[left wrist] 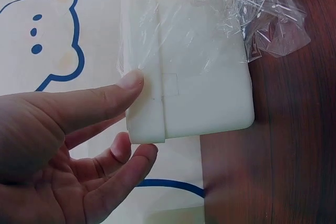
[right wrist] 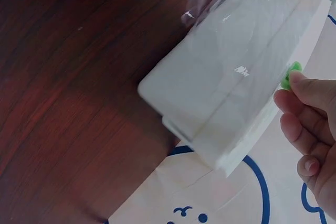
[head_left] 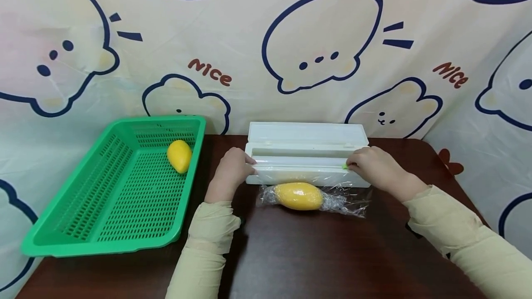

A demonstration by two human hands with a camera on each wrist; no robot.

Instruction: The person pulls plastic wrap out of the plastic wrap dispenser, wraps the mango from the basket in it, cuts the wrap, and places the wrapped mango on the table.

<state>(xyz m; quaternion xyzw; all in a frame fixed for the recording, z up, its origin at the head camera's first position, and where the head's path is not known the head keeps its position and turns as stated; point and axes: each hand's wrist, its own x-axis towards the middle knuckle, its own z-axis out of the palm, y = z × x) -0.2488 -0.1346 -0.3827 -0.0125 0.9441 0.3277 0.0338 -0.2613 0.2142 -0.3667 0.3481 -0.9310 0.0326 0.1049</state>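
Note:
A white cling film box (head_left: 305, 131) stands at the back of the table with its lid up, a film roll inside. My left hand (head_left: 230, 170) grips its left end, thumb on the upper face and fingers at the end edge, as the left wrist view shows. At the box's right part my right hand (head_left: 380, 170) pinches a small green slider (right wrist: 291, 75) between thumb and finger. In front of the box lies a yellow lemon-like fruit (head_left: 298, 196) wrapped in clear film (head_left: 351, 203), bunched at both sides. Film also stretches over the box's front.
A green slotted basket (head_left: 105, 245) stands at the left, a second yellow fruit (head_left: 179, 156) at its right side. The dark wooden table (head_left: 316, 262) extends in front. A printed cloth (head_left: 241, 26) hangs behind and at the sides.

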